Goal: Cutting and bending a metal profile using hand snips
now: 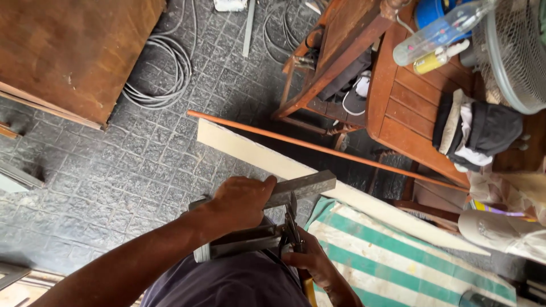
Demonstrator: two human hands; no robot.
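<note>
Dark tiled floor (142, 170) is filling the view. At six o'clock, the left hand (242, 202) is closing over a grey metal bar (301, 187), steadying it, while the right hand (310, 261) is squeezing pliers (292, 227) against it.

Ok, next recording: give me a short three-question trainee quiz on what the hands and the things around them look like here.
1. True or false: the left hand presses down on a grey metal bar.
2. Which tool does the right hand hold against the metal? A) hammer B) pliers C) paintbrush
3. What lies coiled on the dark tiled floor near the top left?

Key
1. True: the hand lies on the bar's upper face.
2. B: the pliers' tips meet the metal just below the bar.
3. A grey cable, beside the brown wooden board.
</note>
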